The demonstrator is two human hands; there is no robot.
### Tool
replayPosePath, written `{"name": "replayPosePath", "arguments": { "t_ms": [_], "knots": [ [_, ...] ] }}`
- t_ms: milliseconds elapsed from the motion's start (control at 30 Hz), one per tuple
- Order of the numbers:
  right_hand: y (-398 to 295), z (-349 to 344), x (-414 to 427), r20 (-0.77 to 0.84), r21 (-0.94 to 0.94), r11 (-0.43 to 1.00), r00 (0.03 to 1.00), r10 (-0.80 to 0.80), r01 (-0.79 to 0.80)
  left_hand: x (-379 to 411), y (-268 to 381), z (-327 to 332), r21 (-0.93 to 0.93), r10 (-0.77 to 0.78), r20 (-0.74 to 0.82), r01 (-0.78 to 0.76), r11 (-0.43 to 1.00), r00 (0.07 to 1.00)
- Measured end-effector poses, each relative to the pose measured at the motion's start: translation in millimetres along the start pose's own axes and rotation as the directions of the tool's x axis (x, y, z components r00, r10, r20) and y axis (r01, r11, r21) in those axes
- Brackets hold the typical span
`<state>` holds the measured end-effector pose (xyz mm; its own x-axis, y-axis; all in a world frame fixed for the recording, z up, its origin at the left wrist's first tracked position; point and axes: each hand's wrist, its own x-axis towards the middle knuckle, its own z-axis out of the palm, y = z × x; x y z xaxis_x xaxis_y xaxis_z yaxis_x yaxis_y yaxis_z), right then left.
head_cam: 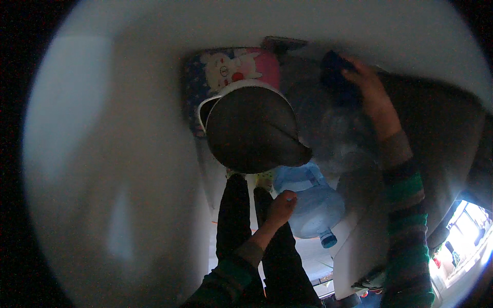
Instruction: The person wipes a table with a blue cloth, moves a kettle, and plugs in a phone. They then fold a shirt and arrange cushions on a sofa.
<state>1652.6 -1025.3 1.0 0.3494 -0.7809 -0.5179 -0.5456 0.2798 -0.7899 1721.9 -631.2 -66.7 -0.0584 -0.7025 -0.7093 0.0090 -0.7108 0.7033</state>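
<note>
My right hand (360, 79) reaches up at the far right and grips a dark blue cloth (339, 75) against a dark, cloudy surface. Its fingers are partly lost in shadow. My left hand (283, 208) is curled in front of my legs, beside a large translucent blue water bottle (316, 208) with a dark blue cap. Whether its fingers hold anything is not visible. Ahead of my feet is a large round vessel (250, 127) with a white rim, a side handle and a spout; its inside is dark.
Behind the vessel lies a padded-looking item (231, 69) with a cartoon animal print. A pale wall-like surface (154, 134) rises on the left. At right stands a bulky dark piece (435, 127), possibly furniture. A bright window (462, 235) shows at lower right.
</note>
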Motion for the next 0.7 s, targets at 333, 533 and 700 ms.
{"name": "replayPosePath", "arguments": {
  "t_ms": [333,533,700],
  "knots": [
    [1,0,2,0.141,0.571,0.767,0.956,0.259,-0.292,4,-3,3,-0.04,-0.023,-0.008,0.022,0.999,1.0],
    [-18,31,-19,-0.02,0.718,0.692,0.991,0.13,-0.076,4,-4,2,-0.042,-0.064,-0.003,0.063,0.997,0.998],
    [2,58,0,-0.178,-0.524,0.844,0.955,-0.237,0.112,5,-15,9,-0.101,-0.038,-0.021,0.035,0.994,0.999]
  ]
}}
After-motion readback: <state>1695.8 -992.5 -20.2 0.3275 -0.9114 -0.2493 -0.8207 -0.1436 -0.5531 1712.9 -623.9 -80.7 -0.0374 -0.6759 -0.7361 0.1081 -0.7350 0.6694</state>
